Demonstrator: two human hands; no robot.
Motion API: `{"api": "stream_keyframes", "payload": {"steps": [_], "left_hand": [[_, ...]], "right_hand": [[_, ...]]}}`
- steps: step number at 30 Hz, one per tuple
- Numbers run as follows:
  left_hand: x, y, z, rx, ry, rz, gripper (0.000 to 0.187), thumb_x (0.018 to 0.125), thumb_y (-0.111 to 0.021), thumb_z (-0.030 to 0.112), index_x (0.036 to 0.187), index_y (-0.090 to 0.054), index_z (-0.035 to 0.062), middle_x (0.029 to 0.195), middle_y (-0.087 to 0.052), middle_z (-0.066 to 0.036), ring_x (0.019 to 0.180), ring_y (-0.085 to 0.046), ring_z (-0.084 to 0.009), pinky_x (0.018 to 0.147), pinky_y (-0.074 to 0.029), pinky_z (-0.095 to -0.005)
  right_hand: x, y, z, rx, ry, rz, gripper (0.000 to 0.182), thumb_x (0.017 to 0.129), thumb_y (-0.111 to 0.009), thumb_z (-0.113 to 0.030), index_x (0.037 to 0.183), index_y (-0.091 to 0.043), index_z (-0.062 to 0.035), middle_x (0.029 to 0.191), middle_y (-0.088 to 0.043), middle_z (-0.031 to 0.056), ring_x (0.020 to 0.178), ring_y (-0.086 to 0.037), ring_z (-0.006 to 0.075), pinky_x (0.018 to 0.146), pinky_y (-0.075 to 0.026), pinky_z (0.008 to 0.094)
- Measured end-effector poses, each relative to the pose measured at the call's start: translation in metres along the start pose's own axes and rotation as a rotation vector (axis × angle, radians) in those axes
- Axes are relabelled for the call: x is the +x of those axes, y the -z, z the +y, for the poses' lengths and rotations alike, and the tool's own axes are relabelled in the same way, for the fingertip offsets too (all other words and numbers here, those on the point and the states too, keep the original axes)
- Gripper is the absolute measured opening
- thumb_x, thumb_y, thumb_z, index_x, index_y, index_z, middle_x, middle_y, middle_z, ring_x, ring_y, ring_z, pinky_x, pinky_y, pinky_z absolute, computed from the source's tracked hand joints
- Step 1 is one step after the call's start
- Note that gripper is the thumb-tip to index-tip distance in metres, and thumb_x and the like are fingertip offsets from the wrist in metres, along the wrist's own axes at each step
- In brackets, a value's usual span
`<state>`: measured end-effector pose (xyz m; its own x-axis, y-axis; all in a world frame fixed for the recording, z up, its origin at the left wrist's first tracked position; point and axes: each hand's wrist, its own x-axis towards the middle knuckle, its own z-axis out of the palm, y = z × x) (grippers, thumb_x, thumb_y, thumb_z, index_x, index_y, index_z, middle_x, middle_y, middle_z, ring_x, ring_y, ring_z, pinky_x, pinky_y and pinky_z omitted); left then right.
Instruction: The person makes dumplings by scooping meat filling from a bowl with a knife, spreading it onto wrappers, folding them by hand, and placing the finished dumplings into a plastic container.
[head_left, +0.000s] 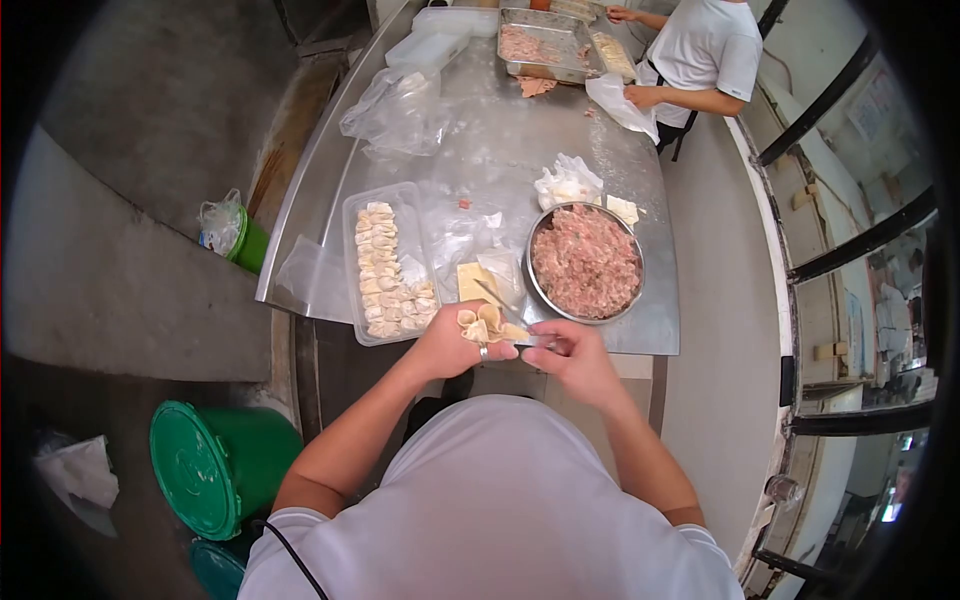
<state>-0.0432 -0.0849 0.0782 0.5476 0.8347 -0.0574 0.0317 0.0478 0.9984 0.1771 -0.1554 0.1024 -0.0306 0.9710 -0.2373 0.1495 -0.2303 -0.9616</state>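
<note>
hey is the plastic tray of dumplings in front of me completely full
No, the dumplings leave the far right part of the clear tray uncovered.

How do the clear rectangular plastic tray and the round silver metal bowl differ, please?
The clear plastic tray is rectangular; the silver metal bowl is round. The tray holds pale folded dumplings in rows, the bowl heaped pink minced meat. Both rest on the grey metal table.
</note>
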Motion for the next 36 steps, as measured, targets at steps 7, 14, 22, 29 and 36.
{"api": "stream_keyframes", "payload": {"steps": [7, 14, 22, 29, 36], "left_hand": [[-0.007, 0.002, 0.002, 0.194, 0.069, -0.070, 0.031, 0.078, -0.090, 0.021, 0.094, -0.070, 0.0027, 0.081, -0.069, 0.001, 0.076, -0.062, -0.0067, 0.070, -0.052, -0.0271], [-0.003, 0.042, -0.025, -0.076, 0.231, 0.078, 0.021, 0.096, -0.072, 0.022, 0.087, -0.068, 0.0031, 0.072, -0.062, 0.000, 0.061, -0.056, -0.0092, 0.055, -0.046, -0.0266], [0.034, 0.138, -0.043, 0.125, 0.170, 0.529, 0.038, 0.097, -0.070, 0.032, 0.074, -0.065, 0.0020, 0.063, -0.060, -0.001, 0.057, -0.056, -0.0103, 0.055, -0.047, -0.0287], [0.055, 0.167, -0.045, 0.749, 0.258, 0.280, 0.040, 0.090, -0.075, 0.035, 0.105, -0.072, -0.0028, 0.097, -0.074, -0.022, 0.095, -0.071, -0.0311, 0.085, -0.054, -0.0409], [0.074, 0.168, -0.057, 1.121, 0.406, -0.126, 0.041, 0.087, -0.073, 0.026, 0.117, -0.070, -0.0022, 0.114, -0.070, -0.025, 0.109, -0.067, -0.0374, 0.095, -0.052, -0.0417]], "right_hand": [[0.022, -0.029, -0.007, -0.038, 0.012, -0.063, 0.011, 0.092, -0.072, -0.004, 0.099, -0.072, 0.0045, 0.083, -0.070, -0.0003, 0.071, -0.057, 0.0030, 0.060, -0.044, 0.0211], [0.031, -0.038, -0.002, 0.106, -0.016, 0.018, 0.015, 0.093, -0.072, -0.010, 0.100, -0.074, 0.0031, 0.078, -0.067, -0.0010, 0.067, -0.053, 0.0027, 0.058, -0.040, 0.0218], [0.028, -0.046, 0.021, 0.149, -0.097, 0.017, 0.013, 0.097, -0.069, -0.008, 0.098, -0.072, 0.0045, 0.084, -0.072, 0.0042, 0.077, -0.063, 0.0078, 0.071, -0.049, 0.0236], [0.023, -0.044, 0.032, 0.162, -0.074, 0.075, 0.014, 0.096, -0.070, -0.010, 0.098, -0.073, 0.0039, 0.082, -0.071, 0.0032, 0.075, -0.062, 0.0068, 0.068, -0.048, 0.0234], [0.013, -0.036, 0.043, 0.226, -0.086, 0.140, 0.014, 0.096, -0.069, -0.009, 0.097, -0.073, 0.0040, 0.080, -0.071, 0.0032, 0.073, -0.062, 0.0066, 0.067, -0.049, 0.0233]]}}
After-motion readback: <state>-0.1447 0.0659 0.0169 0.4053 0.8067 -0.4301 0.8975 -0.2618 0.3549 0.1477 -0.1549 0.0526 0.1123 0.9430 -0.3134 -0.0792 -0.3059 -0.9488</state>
